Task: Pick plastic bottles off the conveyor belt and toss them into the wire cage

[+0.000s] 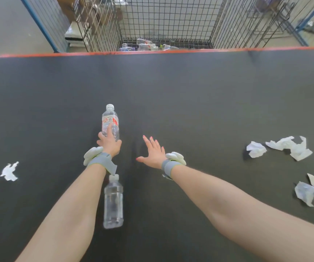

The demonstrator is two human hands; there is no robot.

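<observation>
My left hand [109, 143] grips the lower part of a clear plastic bottle [110, 120] with a white cap and a red-and-white label, its cap pointing away from me over the dark conveyor belt [190, 95]. A second clear bottle [113, 203] without a label lies on the belt between my forearms, cap toward my left wrist. My right hand [153, 152] hovers over the belt with fingers spread, holding nothing. Beyond the belt's orange far edge stands the wire cage [165, 21], with several clear bottles [144, 45] on its floor.
Crumpled white paper lies on the belt: one scrap [9, 172] at the left, two pieces [288, 147] at the right and more [311, 192] near the right edge. Blue-framed wire panels [46, 23] flank the cage. Both wrists wear grey straps with white pads.
</observation>
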